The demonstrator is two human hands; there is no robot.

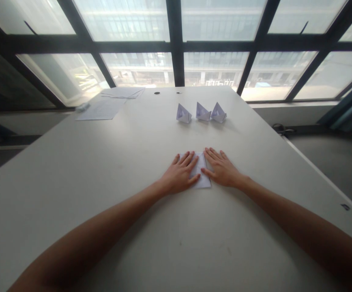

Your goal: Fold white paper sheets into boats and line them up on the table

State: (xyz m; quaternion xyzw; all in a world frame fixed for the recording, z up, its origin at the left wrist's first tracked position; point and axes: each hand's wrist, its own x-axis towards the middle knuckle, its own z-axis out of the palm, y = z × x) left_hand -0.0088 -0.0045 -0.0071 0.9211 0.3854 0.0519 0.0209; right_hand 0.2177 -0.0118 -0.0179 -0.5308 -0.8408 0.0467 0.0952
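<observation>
A small folded sheet of white paper [202,178] lies flat on the white table [103,194] in front of me. My left hand [180,174] rests flat on its left part, fingers stretched out and together. My right hand [221,168] lies flat on its right part, fingers extended, thumb on the paper. Both hands press the paper down; only a narrow strip of it shows between them. Farther back stand three folded paper boats [183,113], [203,112], [218,113] in a row.
Loose white sheets [103,108] and a stack of paper [123,92] lie at the table's far left. Two dark grommet holes [157,93] sit near the far edge. Large windows with black frames [176,44] stand behind. The table's right edge [316,170] drops off to the floor.
</observation>
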